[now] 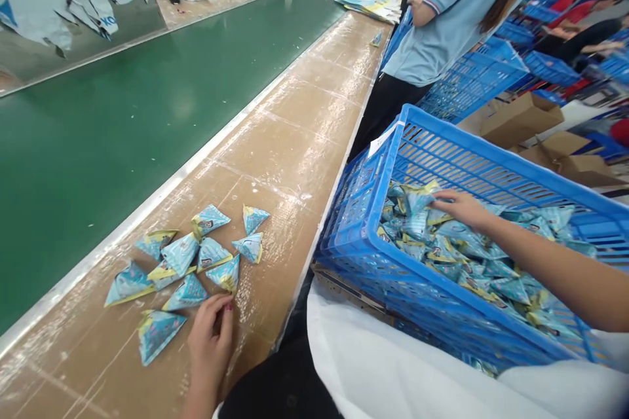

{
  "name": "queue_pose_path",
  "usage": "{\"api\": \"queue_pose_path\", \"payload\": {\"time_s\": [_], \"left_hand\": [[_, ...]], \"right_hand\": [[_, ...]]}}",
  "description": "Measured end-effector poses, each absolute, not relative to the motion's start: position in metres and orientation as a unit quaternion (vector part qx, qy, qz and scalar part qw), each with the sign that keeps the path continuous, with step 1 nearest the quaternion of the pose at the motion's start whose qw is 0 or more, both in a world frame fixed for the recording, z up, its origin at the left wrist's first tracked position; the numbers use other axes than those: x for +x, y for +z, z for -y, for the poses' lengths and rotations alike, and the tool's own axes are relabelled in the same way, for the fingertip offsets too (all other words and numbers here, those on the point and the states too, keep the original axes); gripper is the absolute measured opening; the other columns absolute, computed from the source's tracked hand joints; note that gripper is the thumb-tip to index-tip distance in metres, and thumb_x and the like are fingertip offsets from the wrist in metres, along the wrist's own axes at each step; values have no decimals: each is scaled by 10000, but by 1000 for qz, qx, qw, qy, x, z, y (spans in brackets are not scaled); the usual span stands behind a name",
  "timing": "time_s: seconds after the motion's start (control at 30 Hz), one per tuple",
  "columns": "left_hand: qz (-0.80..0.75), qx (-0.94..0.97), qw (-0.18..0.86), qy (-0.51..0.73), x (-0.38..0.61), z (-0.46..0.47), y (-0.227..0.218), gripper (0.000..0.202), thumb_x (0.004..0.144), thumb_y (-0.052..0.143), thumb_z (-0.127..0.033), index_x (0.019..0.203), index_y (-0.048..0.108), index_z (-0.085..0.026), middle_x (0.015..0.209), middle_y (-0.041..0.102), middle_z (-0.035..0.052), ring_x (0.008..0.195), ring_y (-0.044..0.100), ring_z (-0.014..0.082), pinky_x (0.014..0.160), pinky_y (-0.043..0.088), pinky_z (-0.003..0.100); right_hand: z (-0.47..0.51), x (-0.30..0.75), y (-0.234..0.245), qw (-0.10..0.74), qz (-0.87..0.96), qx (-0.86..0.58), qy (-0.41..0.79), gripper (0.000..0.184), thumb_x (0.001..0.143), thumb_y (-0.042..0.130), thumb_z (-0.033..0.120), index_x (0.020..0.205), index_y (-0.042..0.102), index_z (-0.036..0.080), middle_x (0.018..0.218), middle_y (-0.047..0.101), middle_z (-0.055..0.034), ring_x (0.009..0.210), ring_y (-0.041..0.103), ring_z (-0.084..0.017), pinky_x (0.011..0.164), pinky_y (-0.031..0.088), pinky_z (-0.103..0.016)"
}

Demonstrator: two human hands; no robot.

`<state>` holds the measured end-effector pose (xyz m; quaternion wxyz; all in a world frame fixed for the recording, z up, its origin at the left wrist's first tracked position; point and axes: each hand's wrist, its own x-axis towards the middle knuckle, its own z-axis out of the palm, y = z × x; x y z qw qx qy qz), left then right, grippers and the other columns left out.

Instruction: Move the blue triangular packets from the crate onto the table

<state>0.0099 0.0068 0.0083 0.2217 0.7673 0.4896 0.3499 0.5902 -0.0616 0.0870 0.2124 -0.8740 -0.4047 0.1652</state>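
A: Triangular snack packets, light blue with yellow edges, are shown scattered in a loose cluster on the brown cardboard-covered bench, beside the green conveyor belt. One packet is seen lying slightly apart at the near end of the cluster.

B: How are the hands placed?

A: The left hand is rested on the bench just below the cluster, fingers curled loosely together, fingertips beside the nearest packets; nothing is seen to be gripped. The right hand is extended into the blue plastic crate, fingers bent down onto the heap of packets inside; whether a packet is pinched cannot be told.

B: What else is depicted?

A: A white cloth or bag is seen under the crate's near side. A person in a light blue shirt is shown standing farther along the bench, with more blue crates and cardboard boxes behind.
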Motion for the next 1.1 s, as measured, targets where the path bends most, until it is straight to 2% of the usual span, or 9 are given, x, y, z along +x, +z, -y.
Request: {"api": "queue_pose_path", "payload": {"time_s": [0.1,0.23,0.4,0.57,0.73,0.83,0.9,0.97,1.1], "left_hand": [[-491,753,245,364,8,-7,6,122,898,507,-240,881,624,-209,869,651,30,794,630,151,739,510,248],[-508,723,289,367,8,-3,3,133,883,518,-246,876,647,-212,875,664,38,802,643,162,738,518,262],[-519,692,347,362,10,4,5,165,880,482,-223,881,645,-197,900,665,67,841,643,176,770,522,293],[-510,685,367,368,9,8,4,160,861,477,-183,896,634,-187,912,653,78,858,627,180,788,513,311],[-500,685,366,383,9,12,4,175,860,456,-172,897,627,-180,884,642,73,825,616,173,763,506,308],[-501,690,357,381,8,12,5,179,868,450,-184,886,628,-177,871,645,75,814,617,172,753,506,306],[-500,696,353,375,7,11,5,180,872,452,-196,886,630,-177,871,649,77,815,621,172,758,508,308],[-499,702,349,369,5,10,5,177,876,458,-210,889,632,-178,880,655,78,822,626,173,763,510,308],[-498,718,330,356,4,7,5,178,890,478,-254,888,640,-179,887,669,73,832,637,173,770,516,299]], "right_hand": [[44,600,135,219,336,-911,99,209,681,655,343,790,689,168,1012,669,-124,1019,593,-281,933,403,-427],[10,566,199,283,270,-920,-7,239,727,671,331,927,707,205,1063,670,-96,1095,583,-260,944,404,-403],[-62,474,222,308,596,-740,44,304,727,663,500,909,731,267,1213,616,-51,1165,563,-229,1035,370,-372],[-140,335,177,123,864,-453,184,264,761,637,381,902,763,196,1332,496,-103,1191,547,-270,991,448,-357],[-171,221,129,-77,921,-330,193,261,806,633,301,1038,742,250,1521,293,-64,1042,639,-270,983,472,-409],[-178,202,116,-117,923,-301,209,405,829,639,350,1227,652,277,1576,178,-59,1271,487,-339,1081,381,-440],[-180,214,119,-96,922,-288,239,511,851,616,427,1339,554,292,1593,123,-44,1412,280,-344,1138,291,-448],[-178,247,134,-41,919,-292,260,541,886,552,484,1388,495,289,1595,120,-40,1450,190,-306,1157,247,-441],[-150,361,184,121,878,-423,190,459,912,499,480,1285,587,226,1449,430,-71,1329,415,-222,1114,312,-374]]}}
